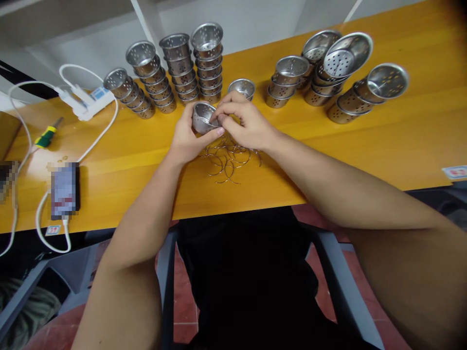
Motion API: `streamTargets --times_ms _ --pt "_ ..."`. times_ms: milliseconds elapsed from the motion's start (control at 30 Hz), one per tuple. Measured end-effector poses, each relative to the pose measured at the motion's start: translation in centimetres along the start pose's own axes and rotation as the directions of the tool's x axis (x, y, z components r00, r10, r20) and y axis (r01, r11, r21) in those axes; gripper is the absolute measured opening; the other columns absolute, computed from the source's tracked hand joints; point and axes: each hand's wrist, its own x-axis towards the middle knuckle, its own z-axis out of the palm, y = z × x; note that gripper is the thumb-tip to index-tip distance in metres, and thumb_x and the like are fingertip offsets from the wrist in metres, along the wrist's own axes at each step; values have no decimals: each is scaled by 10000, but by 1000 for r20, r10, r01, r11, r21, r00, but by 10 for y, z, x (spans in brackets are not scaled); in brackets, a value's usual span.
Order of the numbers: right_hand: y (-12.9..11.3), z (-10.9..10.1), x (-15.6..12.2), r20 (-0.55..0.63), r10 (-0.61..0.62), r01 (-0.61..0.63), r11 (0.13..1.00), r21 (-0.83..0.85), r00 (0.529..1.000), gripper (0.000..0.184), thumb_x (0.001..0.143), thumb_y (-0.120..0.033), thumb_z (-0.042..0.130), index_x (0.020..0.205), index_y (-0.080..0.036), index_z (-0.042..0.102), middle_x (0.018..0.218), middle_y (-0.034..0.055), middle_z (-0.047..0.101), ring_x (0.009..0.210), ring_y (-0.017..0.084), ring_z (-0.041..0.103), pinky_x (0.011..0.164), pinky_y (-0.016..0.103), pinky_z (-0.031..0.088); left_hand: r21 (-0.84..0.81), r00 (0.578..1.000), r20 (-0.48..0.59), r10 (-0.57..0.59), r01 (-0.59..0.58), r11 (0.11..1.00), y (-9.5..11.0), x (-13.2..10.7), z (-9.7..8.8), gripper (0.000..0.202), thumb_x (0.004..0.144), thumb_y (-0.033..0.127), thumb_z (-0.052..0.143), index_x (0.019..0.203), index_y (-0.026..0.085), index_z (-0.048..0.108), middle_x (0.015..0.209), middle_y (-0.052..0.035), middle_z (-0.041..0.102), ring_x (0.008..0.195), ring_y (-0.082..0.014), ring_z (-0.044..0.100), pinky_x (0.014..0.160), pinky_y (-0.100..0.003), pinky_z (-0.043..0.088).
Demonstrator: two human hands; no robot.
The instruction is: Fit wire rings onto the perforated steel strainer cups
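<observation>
My left hand (189, 136) is wrapped round a perforated metal cup (200, 118), tilted so that its mouth faces up and toward my right hand. The fingers of my right hand (242, 119) are pinched together at the cup's rim; what they hold, if anything, is too small to make out. Below both hands a loose heap of thin curved wires (228, 165) lies on the table. Just behind my right hand stands a single perforated cup (241, 86), partly covered by the fingers.
Several stacks of perforated cups (209, 63) line the table's (146, 165) back left; more stacks (288, 80) lean at the right. A power strip (95, 102) with white cables, a screwdriver (46, 136) and a phone (64, 190) lie at the left. Chair arms flank my lap.
</observation>
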Motion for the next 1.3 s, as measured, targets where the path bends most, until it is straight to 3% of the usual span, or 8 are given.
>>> streamTargets --times_ms 167,300,500,633,733,933,1133,1300 --pt "-3 -12 3 78 -19 20 1000 -14 997 244 1160 -546 779 1030 -359 864 1338 130 771 1409 428 691 1363 758 607 -126 992 110 -64 77 989 22 3 -5 868 968 1097 774 1241 273 772 1026 -41 746 1015 -284 858 1027 -571 797" --pt "-2 -16 4 86 -30 26 998 50 996 285 1137 -559 801 961 -335 801 1327 134 757 1357 416 684 1319 731 629 -207 968 197 -156 197 958 29 1 -8 851 977 1111 725 1135 277 774 936 -48 698 1060 -323 843 1067 -605 780" --pt "-3 -24 7 116 -55 35 985 166 992 522 1096 -800 838 932 -321 709 1223 116 785 1217 385 736 1218 662 673 -228 961 188 -205 245 942 30 1 -6 920 912 1097 838 1318 273 788 1091 -66 754 1199 -353 845 1140 -611 751" --pt "7 -17 11 -56 -15 29 966 258 998 644 1011 -969 895 1074 -342 762 1079 73 808 963 317 752 990 576 739 -260 962 196 -190 238 936 40 1 -3 950 870 1046 947 1373 256 784 1100 -42 755 1140 -303 858 1071 -508 771" --pt "14 -12 11 -158 -5 48 962 270 987 659 972 -976 946 1093 -351 776 1059 66 837 897 298 757 906 553 747 -285 948 259 -182 256 924 45 0 3 939 850 1000 1005 1365 240 807 1073 -36 751 1073 -278 853 1034 -482 775" --pt "12 -9 6 -250 -33 61 993 106 968 622 1113 -974 752 1165 -359 821 1093 109 859 1064 376 809 1029 644 760 -306 972 168 -163 209 929 29 3 9 980 860 1049 953 1369 226 800 1141 -54 752 1133 -285 840 1100 -539 767" --pt "-6 -9 1 -118 -121 127 991 49 986 656 1182 -929 631 1380 -369 909 1382 162 877 1340 437 808 1219 705 706 -291 982 102 -156 180 940 22 5 5 997 879 1070 916 1383 216 810 1150 -60 742 1256 -322 826 1217 -612 734" --pt "-6 -5 0 -50 -178 180 983 37 983 618 1211 -882 621 1366 -366 924 1484 165 854 1446 438 782 1332 730 638 -290 985 115 -127 156 944 20 4 3 950 906 1040 924 1384 226 812 1113 -50 722 1245 -320 836 1198 -599 750"
